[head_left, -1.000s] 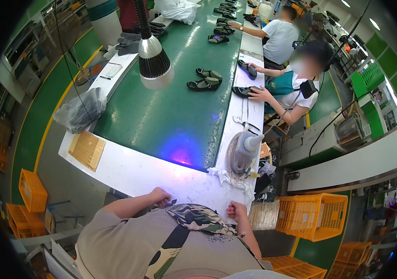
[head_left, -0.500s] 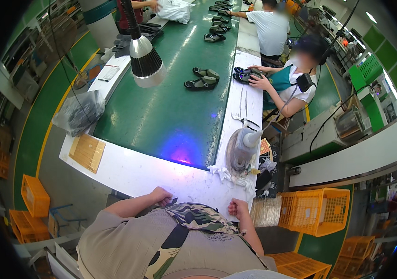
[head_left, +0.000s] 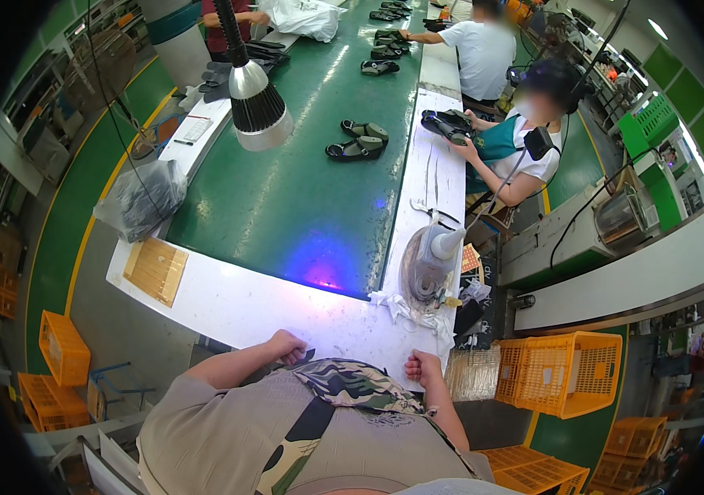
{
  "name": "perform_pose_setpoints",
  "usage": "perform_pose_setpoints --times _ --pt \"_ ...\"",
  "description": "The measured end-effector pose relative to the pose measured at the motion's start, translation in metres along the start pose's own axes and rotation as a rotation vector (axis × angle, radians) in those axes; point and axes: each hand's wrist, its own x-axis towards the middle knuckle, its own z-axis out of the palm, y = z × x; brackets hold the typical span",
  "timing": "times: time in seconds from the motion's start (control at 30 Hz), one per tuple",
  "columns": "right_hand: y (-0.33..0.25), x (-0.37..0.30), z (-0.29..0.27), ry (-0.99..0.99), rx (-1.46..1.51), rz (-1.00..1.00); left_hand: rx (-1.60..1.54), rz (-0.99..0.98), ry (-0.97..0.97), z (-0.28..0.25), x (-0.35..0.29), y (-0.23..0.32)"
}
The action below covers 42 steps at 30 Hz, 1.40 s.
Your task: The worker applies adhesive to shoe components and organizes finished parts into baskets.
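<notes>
My left hand [head_left: 289, 346] is curled into a fist at the near edge of the white worktop [head_left: 244, 301]. A small dark strip shows beside its fingers; nothing else is visible in it. My right hand [head_left: 423, 368], also a closed fist, rests at the same edge farther right, with no object showing. Between them lies the camouflage-patterned cloth [head_left: 356, 386] at my front. Nearest to my right hand are crumpled white tissues [head_left: 401, 307] and a translucent squeeze bottle [head_left: 436, 256]. Beyond the worktop, a pair of dark strappy sandals [head_left: 357, 142] stands on the green conveyor belt [head_left: 286, 198].
A lamp [head_left: 259, 107] hangs over the belt, and blue-violet light glows at its near end. A bamboo mat [head_left: 156, 271] and grey plastic bag [head_left: 144, 198] lie left. At right, a co-worker [head_left: 517, 140] handles sandals [head_left: 448, 125]; an orange crate [head_left: 562, 375] stands below.
The co-worker at right has lifted and tilted the sandals. Another person farther back has reached to sandals on the belt. My hands stay in place.
</notes>
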Motion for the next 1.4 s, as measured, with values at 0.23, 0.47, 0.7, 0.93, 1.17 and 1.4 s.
perform_pose_setpoints --times 0.23,0.47,0.7,0.93,1.17,1.4 --pt "0.0001 -0.0003 0.0 -0.005 0.0 0.0 0.013 0.0 0.013 0.0014 0.0006 -0.0016" --pt "0.0015 0.002 -0.0012 -0.007 -0.009 -0.005 0.008 0.016 0.003 0.0003 0.0047 -0.0049" --pt "0.002 0.0031 -0.0022 -0.011 -0.004 -0.007 0.005 0.012 0.0 0.0009 0.0019 -0.0025" --pt "-0.0001 0.0014 -0.0009 -0.004 -0.002 0.007 -0.022 -0.01 -0.017 -0.0004 0.0012 -0.0013" --pt "-0.0005 0.0004 -0.0006 -0.003 -0.006 0.004 -0.024 -0.017 -0.014 -0.0005 0.0087 -0.0063" --pt "0.0017 0.0041 -0.0025 -0.01 -0.002 0.009 -0.022 -0.01 -0.015 -0.001 0.0059 -0.0048"
